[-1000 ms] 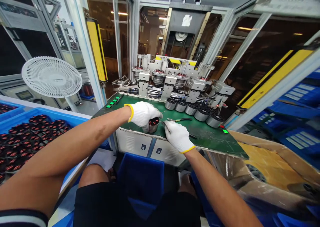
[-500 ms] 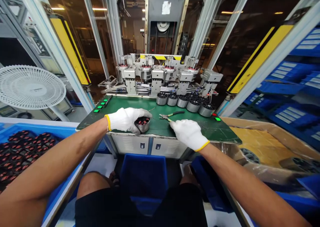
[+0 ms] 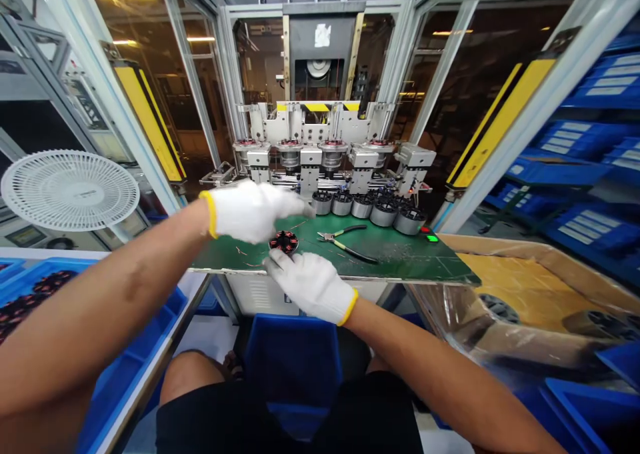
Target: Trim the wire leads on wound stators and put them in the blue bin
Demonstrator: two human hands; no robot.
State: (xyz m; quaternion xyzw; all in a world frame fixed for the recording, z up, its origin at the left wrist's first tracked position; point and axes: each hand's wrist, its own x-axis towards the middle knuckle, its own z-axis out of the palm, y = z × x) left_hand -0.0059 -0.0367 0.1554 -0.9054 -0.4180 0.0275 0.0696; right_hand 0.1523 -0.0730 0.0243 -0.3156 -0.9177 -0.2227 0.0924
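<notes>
A motor stator with red-copper windings stands on the green worktop near its front edge, its slotted top facing up. My right hand, in a white glove, holds it by its near side, the fingers against the rim. Above and just left of the stator is my gloved left hand, pointing right; motion blurs its fingers, and whether they hold anything is unclear. Diagonal cutters with green-and-black handles lie open on the worktop, right of the stator. Thin wire scraps lie to its left.
Several stator cores stand in rows at the worktop's back right, before the winding machine. A blue bin of wound stators is at left, near a white fan. A cardboard box stands at right.
My left hand has let go of the stator and risen up and right. My right hand has left the cutters and moved left to the stator. The view has shifted slightly.
</notes>
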